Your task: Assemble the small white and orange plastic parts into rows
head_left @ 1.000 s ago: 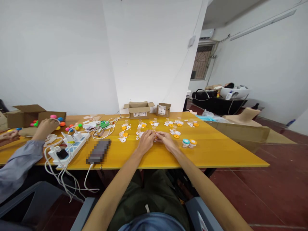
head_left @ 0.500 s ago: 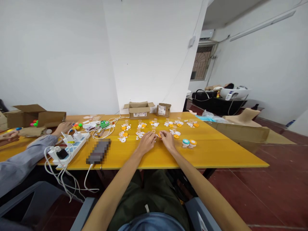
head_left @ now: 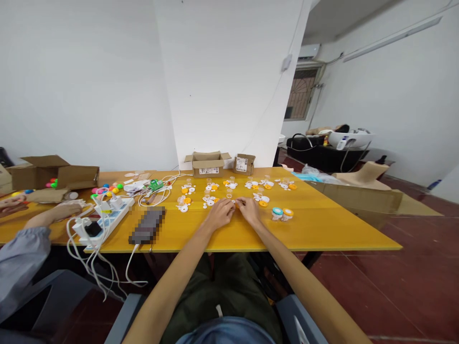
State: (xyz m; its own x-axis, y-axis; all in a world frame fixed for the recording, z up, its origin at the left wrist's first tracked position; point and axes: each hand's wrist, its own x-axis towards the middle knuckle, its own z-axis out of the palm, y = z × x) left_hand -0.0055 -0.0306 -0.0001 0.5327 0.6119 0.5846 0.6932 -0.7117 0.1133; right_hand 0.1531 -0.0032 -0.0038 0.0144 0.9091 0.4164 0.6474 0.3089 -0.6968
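My left hand (head_left: 220,213) and my right hand (head_left: 248,210) meet above the table, fingertips almost touching. Between the right fingertips shows a bit of an orange plastic part (head_left: 237,204), mostly covered by the fingers. The left fingers are curled, and whatever they pinch is too small to name. Just beyond my hands stands a clear plastic cup (head_left: 229,193). Small groups of white discs (head_left: 264,198), orange rings (head_left: 293,187) and clear cups spread across the table. Right of my right hand sit two closed clear jars, one with a teal lid (head_left: 277,211), the other with an orange lid (head_left: 287,212).
An open cardboard box (head_left: 207,165) and a smaller box (head_left: 244,164) stand by the wall. To the left lie a phone (head_left: 147,225) and a power strip (head_left: 114,217) with cables. A co-worker's hands (head_left: 66,210) are beside coloured balls (head_left: 107,191).
My fingertips have shifted slightly around the orange part, with both hands staying in the same spot. The co-worker's nearer arm has drawn back leftward from the coloured balls.
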